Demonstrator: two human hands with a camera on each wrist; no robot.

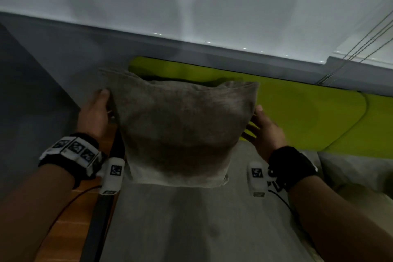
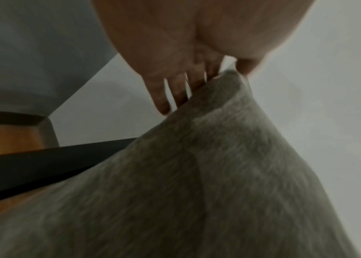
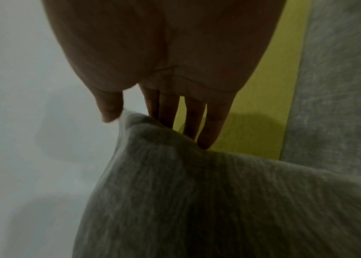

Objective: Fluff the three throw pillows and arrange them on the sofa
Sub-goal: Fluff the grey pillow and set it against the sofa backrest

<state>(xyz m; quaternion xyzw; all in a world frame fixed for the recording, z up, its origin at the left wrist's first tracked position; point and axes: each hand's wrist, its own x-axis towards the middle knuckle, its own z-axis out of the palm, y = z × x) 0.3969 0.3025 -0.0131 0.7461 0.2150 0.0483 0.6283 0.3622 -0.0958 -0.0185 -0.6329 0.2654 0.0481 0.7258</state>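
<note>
Left wrist view first: my left hand has its fingers straight and spread along the pillow edge, with the thumb on the other side of the top corner flap, so the corner sits lightly between thumb and fingers, not in a clenched grip. The right wrist view mirrors this: my right hand lies flat-fingered against the opposite corner, thumb just at the flap.

From the head view, the pillow stands upright between both palms, left hand and right hand pressing inward from either side. Its width runs left to right between my hands; its top edge points away from me towards the sofa back, which is green. The lower edge hangs over the grey seat; I cannot tell if it touches.

Both hands are about equally near. I judge I'm mid-fluff; setting it down means moving forward, towards the backrest.
</note>
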